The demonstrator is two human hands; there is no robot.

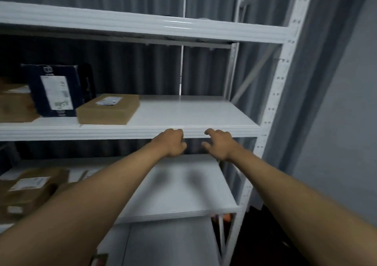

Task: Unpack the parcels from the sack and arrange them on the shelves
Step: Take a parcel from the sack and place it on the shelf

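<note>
Cut off: we see a brown box [15, 102] clipped at the frame's left edge.
Parcels: we see a flat brown parcel [108, 109] and a dark box [54, 90].
Hands: our left hand [173, 142] and right hand [219, 143] hold nothing, fingers loosely curled.

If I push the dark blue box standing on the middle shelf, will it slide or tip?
The dark blue box probably tips easily: it stands tall on a narrow base and already leans. The flat brown parcel beside it may stop a fall to the right. The smooth white shelf likely lets it slide.
</note>
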